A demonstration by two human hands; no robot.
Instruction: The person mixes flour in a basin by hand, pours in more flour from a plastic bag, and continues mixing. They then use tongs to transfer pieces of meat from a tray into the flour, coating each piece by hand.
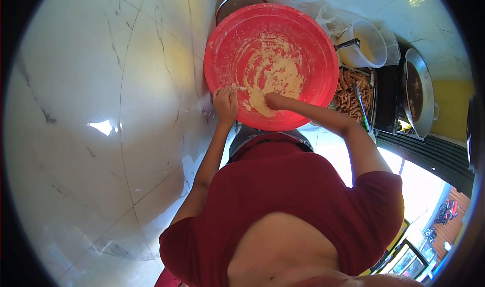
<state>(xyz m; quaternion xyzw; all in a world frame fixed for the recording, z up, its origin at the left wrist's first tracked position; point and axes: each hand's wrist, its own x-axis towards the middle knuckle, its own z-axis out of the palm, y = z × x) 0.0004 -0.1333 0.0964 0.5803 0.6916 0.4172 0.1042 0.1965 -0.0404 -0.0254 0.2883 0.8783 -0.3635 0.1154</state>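
A large red plastic basin (318, 54) holds a pale yellow, floury mixture (283, 72), smeared over its bottom and partly up the wall. My left hand (226, 103) grips the near left rim, and its thumb, coated with pale flour or batter, lies over the inside. On the near side of the basin, my right hand (275, 101) reaches down into the mixture. Its fingers are hidden below the back of the hand, so I cannot see whether they hold a clump.
Right of the basin lies a tray of brown fried pieces (351, 92) with tongs (361, 105) on it. Behind stands a translucent tub (371, 44) with a dark handle across its rim. A wide metal pan (424, 92) of dark liquid sits farther right. A tiled wall (101, 135) rises at left.
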